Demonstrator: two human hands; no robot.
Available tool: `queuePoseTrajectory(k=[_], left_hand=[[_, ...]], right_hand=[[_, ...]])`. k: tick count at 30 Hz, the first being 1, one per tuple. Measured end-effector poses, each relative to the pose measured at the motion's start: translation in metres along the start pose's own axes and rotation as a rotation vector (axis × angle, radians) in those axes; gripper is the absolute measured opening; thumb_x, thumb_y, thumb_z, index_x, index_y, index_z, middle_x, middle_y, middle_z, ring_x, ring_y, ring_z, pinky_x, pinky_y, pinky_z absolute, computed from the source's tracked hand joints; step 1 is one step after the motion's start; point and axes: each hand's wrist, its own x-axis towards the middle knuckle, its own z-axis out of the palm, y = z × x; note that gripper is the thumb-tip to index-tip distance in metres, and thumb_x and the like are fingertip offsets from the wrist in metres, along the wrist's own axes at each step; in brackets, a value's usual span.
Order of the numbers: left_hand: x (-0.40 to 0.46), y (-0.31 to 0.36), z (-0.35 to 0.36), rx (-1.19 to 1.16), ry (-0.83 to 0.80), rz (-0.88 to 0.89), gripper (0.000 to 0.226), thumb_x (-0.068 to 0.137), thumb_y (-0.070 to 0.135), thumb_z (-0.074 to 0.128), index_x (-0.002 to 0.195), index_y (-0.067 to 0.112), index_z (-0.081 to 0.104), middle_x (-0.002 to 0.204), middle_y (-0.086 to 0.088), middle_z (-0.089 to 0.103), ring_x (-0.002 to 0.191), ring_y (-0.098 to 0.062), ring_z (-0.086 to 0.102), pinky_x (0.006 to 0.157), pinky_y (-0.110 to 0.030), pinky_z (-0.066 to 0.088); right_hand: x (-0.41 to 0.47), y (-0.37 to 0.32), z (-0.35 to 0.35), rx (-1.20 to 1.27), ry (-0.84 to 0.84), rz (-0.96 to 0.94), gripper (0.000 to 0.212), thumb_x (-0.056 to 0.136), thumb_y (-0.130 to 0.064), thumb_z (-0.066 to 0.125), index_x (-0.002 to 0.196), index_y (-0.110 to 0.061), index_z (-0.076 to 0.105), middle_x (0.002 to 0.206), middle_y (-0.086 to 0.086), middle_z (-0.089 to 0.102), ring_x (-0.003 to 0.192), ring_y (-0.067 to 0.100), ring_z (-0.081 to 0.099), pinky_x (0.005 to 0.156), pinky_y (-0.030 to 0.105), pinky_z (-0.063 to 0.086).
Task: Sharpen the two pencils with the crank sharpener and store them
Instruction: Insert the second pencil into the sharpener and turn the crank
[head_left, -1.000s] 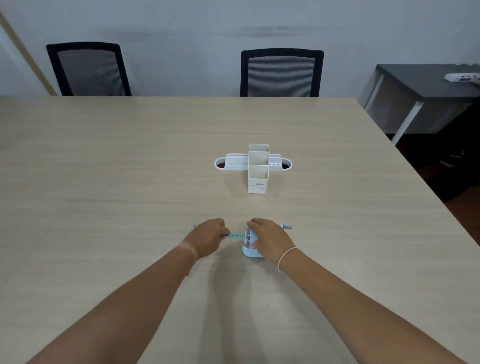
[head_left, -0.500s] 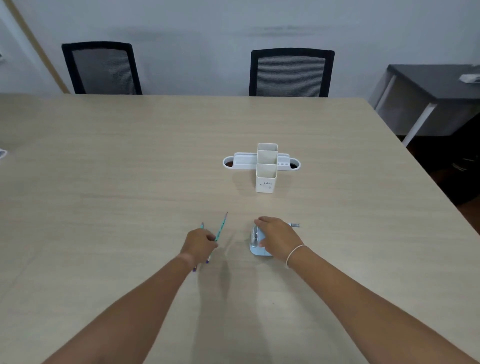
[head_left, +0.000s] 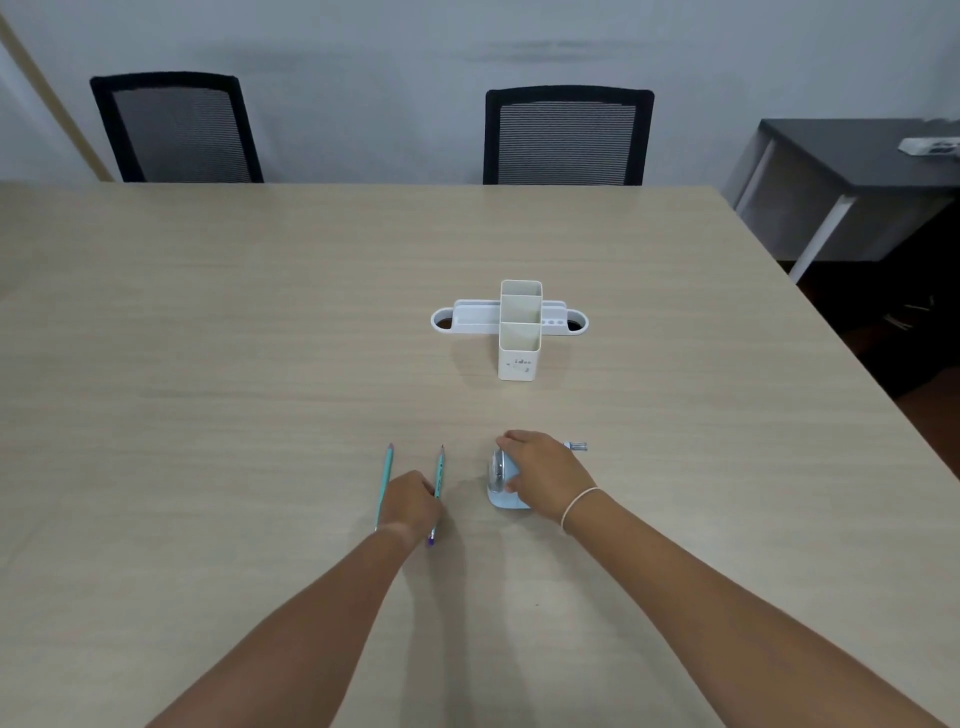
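Observation:
Two teal pencils lie side by side on the wooden table (head_left: 208, 364), tips pointing away from me. The left pencil (head_left: 385, 480) lies free, partly under my left wrist. My left hand (head_left: 410, 501) is closed around the right pencil (head_left: 440, 474), whose purple end sticks out below the hand. To the right stands the light blue crank sharpener (head_left: 500, 480). My right hand (head_left: 545, 475) grips it from above, and the crank handle (head_left: 575, 446) sticks out behind the hand. The white pencil holder (head_left: 519, 338) stands farther back.
Two black mesh chairs (head_left: 569, 137) stand at the table's far edge. A dark side table (head_left: 857, 156) with a white object on it is at the right, past the table's right edge.
My left hand drew the pencil out of the sharpener, swung its tip away from me and brought it down beside the other pencil. My right hand stayed on the sharpener.

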Motion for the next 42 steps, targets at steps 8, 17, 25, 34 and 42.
queuePoseTrajectory(k=[8, 17, 25, 34, 42], left_hand=[[0.009, -0.004, -0.015, -0.059, 0.121, 0.013, 0.007, 0.081, 0.013, 0.060, 0.085, 0.008, 0.060, 0.097, -0.014, 0.065, 0.086, -0.027, 0.058, 0.073, -0.027, 0.042], [0.016, -0.032, -0.033, 0.193, 0.152, -0.047, 0.020, 0.084, 0.008, 0.055, 0.101, -0.001, 0.060, 0.107, -0.021, 0.064, 0.099, -0.036, 0.061, 0.078, -0.036, 0.050], [0.015, -0.025, -0.041, 0.217, 0.100, 0.092, 0.019, 0.084, 0.013, 0.056, 0.101, 0.007, 0.062, 0.106, -0.013, 0.065, 0.096, -0.029, 0.059, 0.076, -0.030, 0.044], [0.015, -0.007, -0.053, 0.232, -0.039, 0.435, 0.018, 0.085, 0.014, 0.054, 0.096, 0.023, 0.067, 0.090, 0.007, 0.062, 0.087, -0.018, 0.055, 0.085, -0.035, 0.046], [0.012, 0.003, -0.051, 0.263, -0.061, 0.462, 0.022, 0.087, 0.016, 0.052, 0.095, 0.026, 0.070, 0.104, 0.004, 0.070, 0.102, -0.022, 0.058, 0.096, -0.041, 0.044]], right_hand=[[0.001, 0.001, -0.001, 0.002, -0.010, -0.008, 0.047, 0.081, -0.004, 0.060, 0.126, -0.005, 0.048, 0.130, 0.009, 0.053, 0.123, 0.026, 0.045, 0.099, 0.036, 0.042], [0.001, 0.001, -0.001, 0.002, -0.018, -0.002, 0.050, 0.081, -0.005, 0.062, 0.129, -0.007, 0.046, 0.132, 0.008, 0.052, 0.126, 0.025, 0.043, 0.101, 0.035, 0.040], [0.001, 0.002, 0.000, 0.001, -0.004, -0.011, 0.045, 0.080, -0.005, 0.062, 0.123, -0.006, 0.050, 0.126, 0.009, 0.055, 0.121, 0.027, 0.047, 0.097, 0.036, 0.044], [0.000, 0.002, -0.002, 0.010, -0.022, -0.010, 0.050, 0.080, -0.006, 0.064, 0.126, -0.006, 0.048, 0.129, 0.008, 0.054, 0.124, 0.025, 0.045, 0.099, 0.035, 0.042], [0.000, 0.000, -0.005, -0.002, -0.038, 0.000, 0.045, 0.079, -0.005, 0.063, 0.122, -0.003, 0.050, 0.126, 0.010, 0.055, 0.121, 0.027, 0.046, 0.097, 0.038, 0.043]])
